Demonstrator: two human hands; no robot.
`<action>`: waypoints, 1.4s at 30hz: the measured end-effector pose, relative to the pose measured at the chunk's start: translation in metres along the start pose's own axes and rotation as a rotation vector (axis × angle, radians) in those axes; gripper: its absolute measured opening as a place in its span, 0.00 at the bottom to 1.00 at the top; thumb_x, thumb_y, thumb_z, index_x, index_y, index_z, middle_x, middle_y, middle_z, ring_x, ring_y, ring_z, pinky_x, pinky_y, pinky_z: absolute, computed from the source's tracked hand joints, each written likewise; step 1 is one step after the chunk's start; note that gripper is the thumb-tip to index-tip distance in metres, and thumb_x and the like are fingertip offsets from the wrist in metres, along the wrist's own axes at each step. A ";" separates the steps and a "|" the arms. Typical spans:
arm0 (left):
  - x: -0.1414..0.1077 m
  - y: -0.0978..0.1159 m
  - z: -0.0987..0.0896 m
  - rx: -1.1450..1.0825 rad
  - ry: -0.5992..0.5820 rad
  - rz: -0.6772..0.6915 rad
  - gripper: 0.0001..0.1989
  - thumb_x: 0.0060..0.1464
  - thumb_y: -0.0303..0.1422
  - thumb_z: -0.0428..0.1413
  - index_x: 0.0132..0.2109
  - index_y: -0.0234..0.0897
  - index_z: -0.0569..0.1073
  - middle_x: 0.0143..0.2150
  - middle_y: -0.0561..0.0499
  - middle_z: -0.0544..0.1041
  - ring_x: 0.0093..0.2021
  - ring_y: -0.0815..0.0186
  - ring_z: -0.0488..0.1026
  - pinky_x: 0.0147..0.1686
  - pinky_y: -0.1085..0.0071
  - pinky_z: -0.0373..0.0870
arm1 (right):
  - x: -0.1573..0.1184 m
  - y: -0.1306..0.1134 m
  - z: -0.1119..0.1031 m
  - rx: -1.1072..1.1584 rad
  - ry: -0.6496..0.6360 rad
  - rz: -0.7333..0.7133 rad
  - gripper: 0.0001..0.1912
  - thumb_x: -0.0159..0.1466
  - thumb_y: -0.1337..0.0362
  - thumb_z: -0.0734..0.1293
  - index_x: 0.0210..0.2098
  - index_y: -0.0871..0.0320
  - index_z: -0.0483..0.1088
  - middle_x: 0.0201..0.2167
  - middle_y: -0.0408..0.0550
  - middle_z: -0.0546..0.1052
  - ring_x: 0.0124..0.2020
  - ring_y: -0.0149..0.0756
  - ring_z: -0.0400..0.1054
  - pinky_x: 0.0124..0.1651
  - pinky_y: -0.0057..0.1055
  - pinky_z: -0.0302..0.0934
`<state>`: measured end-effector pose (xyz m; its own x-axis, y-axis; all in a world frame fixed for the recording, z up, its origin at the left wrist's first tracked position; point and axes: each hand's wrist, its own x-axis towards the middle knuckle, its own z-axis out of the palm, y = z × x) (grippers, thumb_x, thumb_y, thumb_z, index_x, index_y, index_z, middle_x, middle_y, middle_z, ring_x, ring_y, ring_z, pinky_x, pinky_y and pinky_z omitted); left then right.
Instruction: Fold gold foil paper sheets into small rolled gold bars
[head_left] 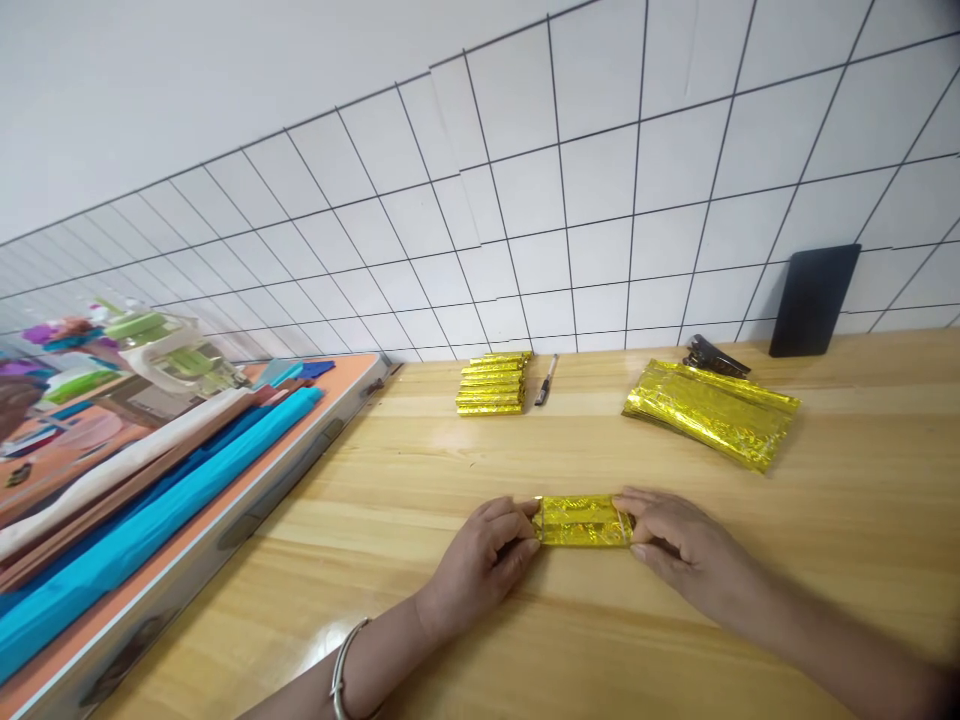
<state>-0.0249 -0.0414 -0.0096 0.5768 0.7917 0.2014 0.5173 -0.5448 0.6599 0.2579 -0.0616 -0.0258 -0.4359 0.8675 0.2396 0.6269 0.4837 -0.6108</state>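
A small flat piece of shiny gold foil [585,521] lies crosswise on the wooden table in front of me. My left hand [491,545] pinches its left end between thumb and fingers. At the opposite end, my right hand [679,535] grips it the same way. Faint crease lines cross the foil near both ends. Beyond the hands, to the left, is a pleated stack of gold foil [492,384]. A larger flat gold foil packet [712,412] rests farther back on the right.
A pen [547,381] lies beside the pleated stack. Behind the large packet sits a black clip [714,356], and a black phone-like slab [815,300] leans on the tiled wall. On the left, an orange-topped table [352,372] carries coloured rolls [172,500] and a clear jug [180,352].
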 end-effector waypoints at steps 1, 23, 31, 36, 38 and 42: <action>0.000 0.001 0.001 0.003 0.009 -0.011 0.07 0.59 0.30 0.49 0.34 0.38 0.69 0.36 0.48 0.72 0.52 0.63 0.68 0.53 0.64 0.61 | 0.000 0.000 0.000 -0.004 0.000 0.002 0.05 0.61 0.66 0.60 0.29 0.55 0.66 0.51 0.50 0.72 0.56 0.43 0.61 0.55 0.45 0.58; 0.000 0.010 0.007 0.025 0.082 -0.051 0.06 0.56 0.26 0.50 0.31 0.37 0.67 0.35 0.47 0.71 0.53 0.61 0.67 0.47 0.66 0.66 | 0.000 0.000 0.001 -0.114 0.004 -0.093 0.04 0.61 0.68 0.60 0.30 0.55 0.65 0.51 0.50 0.72 0.56 0.41 0.61 0.56 0.45 0.56; 0.000 0.008 0.007 0.014 0.057 -0.053 0.06 0.58 0.28 0.49 0.32 0.37 0.67 0.36 0.47 0.71 0.54 0.61 0.67 0.48 0.66 0.65 | -0.002 0.002 0.001 -0.130 -0.004 -0.106 0.04 0.61 0.68 0.59 0.31 0.55 0.65 0.51 0.50 0.71 0.56 0.41 0.60 0.57 0.45 0.55; -0.001 0.007 0.007 0.015 0.055 -0.048 0.06 0.58 0.27 0.49 0.33 0.37 0.67 0.37 0.47 0.71 0.54 0.62 0.66 0.49 0.66 0.64 | -0.002 0.002 0.001 -0.126 -0.001 -0.097 0.04 0.61 0.67 0.60 0.31 0.55 0.65 0.51 0.50 0.71 0.56 0.40 0.60 0.57 0.44 0.54; -0.001 0.007 0.007 0.013 0.052 -0.048 0.06 0.59 0.27 0.49 0.33 0.37 0.67 0.37 0.47 0.71 0.54 0.62 0.66 0.50 0.66 0.64 | -0.002 0.002 0.001 -0.130 0.000 -0.093 0.04 0.61 0.67 0.60 0.31 0.55 0.66 0.52 0.50 0.71 0.57 0.40 0.59 0.58 0.44 0.54; -0.001 0.008 0.006 0.009 0.045 -0.049 0.06 0.59 0.28 0.48 0.33 0.38 0.67 0.37 0.47 0.70 0.54 0.62 0.66 0.50 0.67 0.64 | -0.002 0.002 0.001 -0.156 -0.003 -0.104 0.05 0.62 0.67 0.59 0.31 0.55 0.65 0.51 0.50 0.71 0.57 0.40 0.60 0.58 0.43 0.54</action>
<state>-0.0177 -0.0487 -0.0085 0.5218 0.8290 0.2014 0.5500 -0.5074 0.6634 0.2593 -0.0622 -0.0287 -0.5053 0.8115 0.2934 0.6706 0.5833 -0.4583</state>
